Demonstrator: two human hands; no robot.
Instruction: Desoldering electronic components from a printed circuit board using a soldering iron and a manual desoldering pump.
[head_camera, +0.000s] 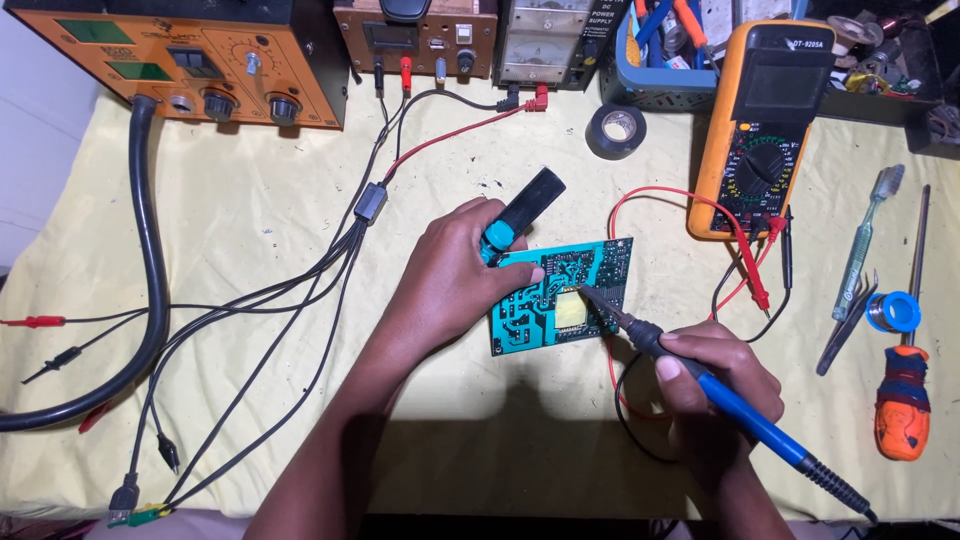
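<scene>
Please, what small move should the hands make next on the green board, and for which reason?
Probably bring the black and teal tool in the left hand down beside the soldering iron tip. The right hand already holds that tip on the circuit board beside its yellow part, while the tool points up and away, off the board.

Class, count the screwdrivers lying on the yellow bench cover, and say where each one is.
1: an orange-handled screwdriver at the far right, shaft pointing away beside the solder spool. Others may be hidden in the blue bin.
</scene>
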